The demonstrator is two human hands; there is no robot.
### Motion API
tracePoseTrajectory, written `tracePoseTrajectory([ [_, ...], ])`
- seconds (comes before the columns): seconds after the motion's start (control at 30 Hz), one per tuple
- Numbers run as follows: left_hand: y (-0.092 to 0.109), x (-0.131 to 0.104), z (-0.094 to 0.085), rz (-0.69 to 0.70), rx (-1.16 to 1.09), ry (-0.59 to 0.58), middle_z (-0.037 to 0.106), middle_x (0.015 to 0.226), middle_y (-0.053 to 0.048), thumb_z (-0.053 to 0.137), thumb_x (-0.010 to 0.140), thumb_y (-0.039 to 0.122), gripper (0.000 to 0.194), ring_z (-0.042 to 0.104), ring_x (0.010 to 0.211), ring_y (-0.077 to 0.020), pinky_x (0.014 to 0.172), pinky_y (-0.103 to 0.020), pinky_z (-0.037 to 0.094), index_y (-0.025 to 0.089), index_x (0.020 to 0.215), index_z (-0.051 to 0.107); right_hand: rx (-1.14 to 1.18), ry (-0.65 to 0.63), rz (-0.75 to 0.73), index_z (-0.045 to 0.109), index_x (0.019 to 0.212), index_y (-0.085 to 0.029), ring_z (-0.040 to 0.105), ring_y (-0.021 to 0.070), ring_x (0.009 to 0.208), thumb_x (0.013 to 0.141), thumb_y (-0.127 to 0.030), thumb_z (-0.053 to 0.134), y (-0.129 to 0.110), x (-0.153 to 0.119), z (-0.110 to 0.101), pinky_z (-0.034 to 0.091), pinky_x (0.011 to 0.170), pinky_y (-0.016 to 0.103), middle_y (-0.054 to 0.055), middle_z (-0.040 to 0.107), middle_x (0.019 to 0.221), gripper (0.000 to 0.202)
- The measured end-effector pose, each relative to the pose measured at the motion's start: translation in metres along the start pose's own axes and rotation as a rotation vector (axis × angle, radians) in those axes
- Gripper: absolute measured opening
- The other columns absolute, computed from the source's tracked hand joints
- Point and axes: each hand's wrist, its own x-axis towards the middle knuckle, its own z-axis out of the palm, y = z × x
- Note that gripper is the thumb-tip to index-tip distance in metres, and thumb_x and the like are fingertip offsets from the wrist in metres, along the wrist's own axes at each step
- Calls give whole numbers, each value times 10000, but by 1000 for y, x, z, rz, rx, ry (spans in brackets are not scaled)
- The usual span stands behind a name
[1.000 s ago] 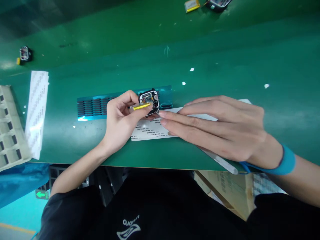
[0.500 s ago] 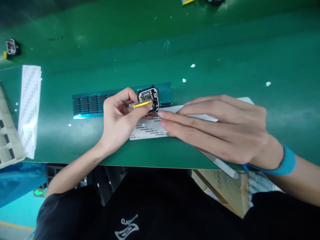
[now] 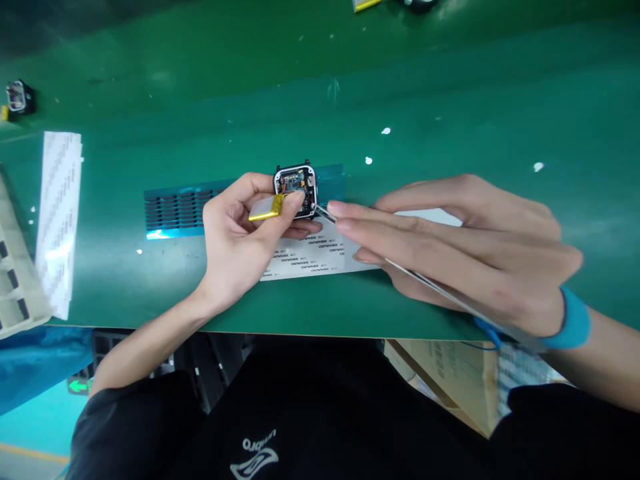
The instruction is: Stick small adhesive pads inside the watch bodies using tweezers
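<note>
My left hand (image 3: 240,233) is closed on a small black watch-like case (image 3: 296,181), open side up, with a circuit board and a white rim showing. A silver battery with a yellow edge (image 3: 267,207) lies against my left thumb, beside the case. My right hand (image 3: 465,247) pinches a pair of metal tweezers (image 3: 430,283), their tips at the lower right corner of the case. Below the case lies a white printed sheet (image 3: 320,257), partly under my right hand. A blue film strip with dark pieces (image 3: 177,210) reaches behind my left hand.
Another white printed strip (image 3: 60,220) lies at the left, beside a pale tray (image 3: 20,280). A second black case (image 3: 19,98) sits at the far left. Small white bits (image 3: 369,161) dot the green table (image 3: 450,80). Part of another battery (image 3: 365,5) shows at the top.
The case has tilted and moved slightly up, and the battery now shows its flat silver face. My right hand has shifted right, with the tweezers lying at a different angle.
</note>
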Motion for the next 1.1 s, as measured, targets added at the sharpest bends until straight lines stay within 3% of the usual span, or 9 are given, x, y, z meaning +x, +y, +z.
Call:
tracePoseTrajectory([
  [0.13,3,-1,0,-15,-21,-25,769,820,15,913,879,502,397,816,697,-188,629,-297,718,224,899,630,-18,29,-116,670,1466,-416,818,243,1046,1010,-120,742,1,4,4,704,852,389,-34,850,1219,548],
  [0.37,3,0,-2,-49,-60,-49,722,752,47,944,848,448,450,795,642,-174,634,-306,724,230,822,551,32,-2,-90,714,1391,-360,814,230,1022,998,-56,729,-1,8,4,696,813,374,-5,855,1180,497],
  [0.5,4,-1,-2,-71,-112,-64,711,750,56,933,856,361,421,783,606,-169,636,-322,727,227,805,537,39,97,-99,755,1301,-292,811,213,975,996,-63,747,1,8,10,707,787,363,25,863,1134,382],
  [0.73,7,-3,-4,-130,-149,-85,706,761,58,891,884,272,365,771,598,-152,643,-316,729,221,782,544,69,104,-135,766,1270,-304,817,208,987,1019,-79,726,3,8,10,717,740,362,18,863,1145,340],
  [0.87,6,-2,-3,-148,-142,-69,722,770,54,931,854,331,407,764,615,-145,643,-304,726,221,769,549,46,24,-108,733,1321,-292,803,211,1059,1014,-35,704,1,6,2,713,790,370,39,848,1228,402],
  [1.1,3,3,-4,-96,-174,-99,808,899,17,987,805,415,396,857,811,-188,780,-278,740,217,919,663,18,64,-148,703,1350,-128,776,224,1066,971,-1,740,5,4,-2,688,850,358,138,831,1265,401],
])
